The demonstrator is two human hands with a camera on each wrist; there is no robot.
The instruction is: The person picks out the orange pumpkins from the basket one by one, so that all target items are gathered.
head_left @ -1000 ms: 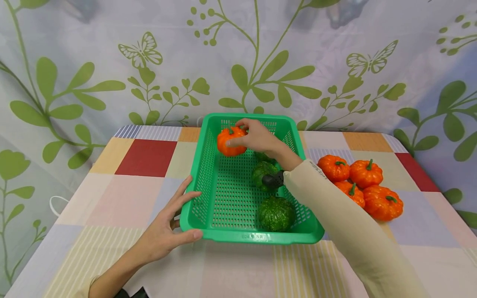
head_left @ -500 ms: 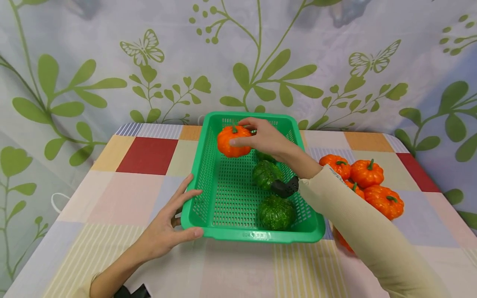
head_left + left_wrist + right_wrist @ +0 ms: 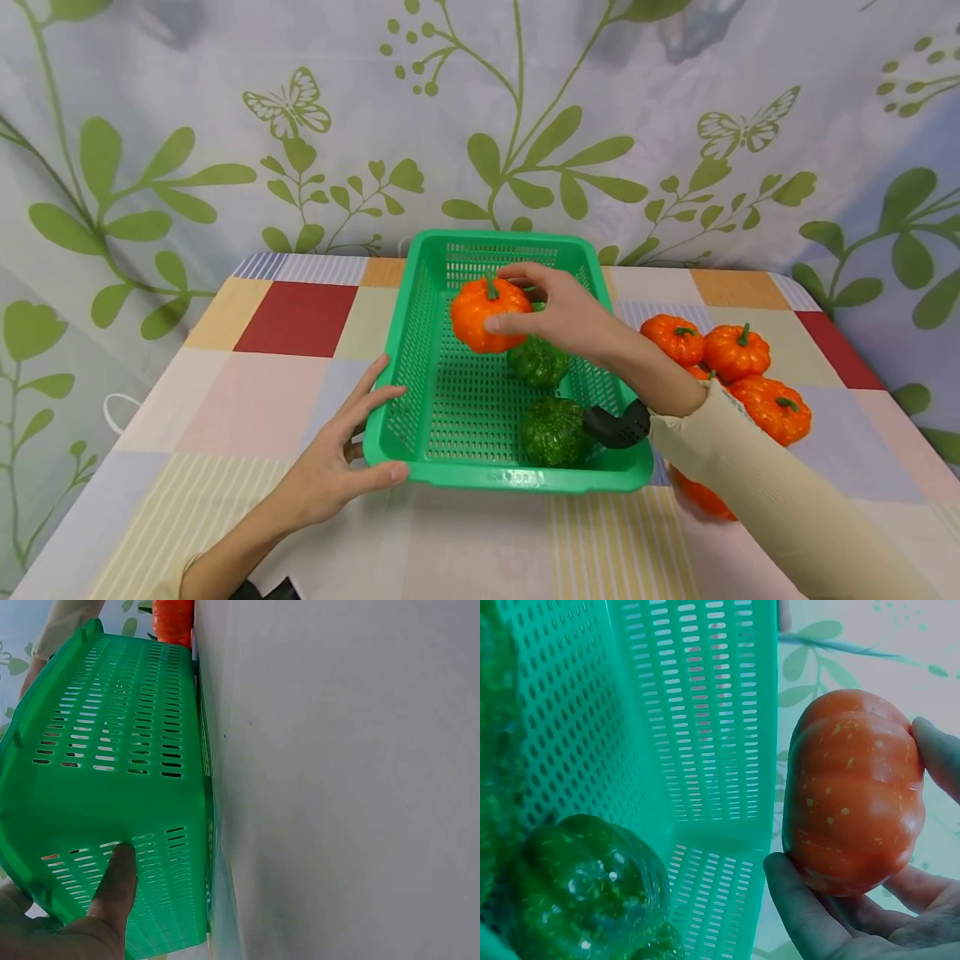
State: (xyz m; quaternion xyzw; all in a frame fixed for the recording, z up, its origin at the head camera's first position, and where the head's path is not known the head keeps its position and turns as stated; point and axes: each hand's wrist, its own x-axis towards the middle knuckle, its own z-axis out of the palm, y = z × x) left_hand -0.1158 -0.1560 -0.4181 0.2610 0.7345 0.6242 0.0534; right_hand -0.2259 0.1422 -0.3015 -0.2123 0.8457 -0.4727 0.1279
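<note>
My right hand (image 3: 570,312) holds a small orange pumpkin (image 3: 480,321) with a green stem, thumb on the near side and fingers behind. The pumpkin hangs above the green plastic basket (image 3: 517,478); the right wrist view shows its ribbed orange side (image 3: 855,795) between thumb and fingers. Along the basket's right side lie green pumpkins: one in front (image 3: 551,432), one in the middle (image 3: 538,362), and another partly hidden behind my right hand. My left hand (image 3: 322,475) holds the basket's near left corner, thumb on the front rim, two fingers over the left rim.
Several orange pumpkins (image 3: 737,352) sit in a group on the patchwork tablecloth (image 3: 296,318), right of the basket. Another orange pumpkin (image 3: 705,496) is partly covered by the right sleeve. A leaf-patterned curtain (image 3: 360,125) hangs behind the table.
The right hand has carried the orange pumpkin up and towards the camera, slightly right, from the basket's far left part. The left hand stays at the corner.
</note>
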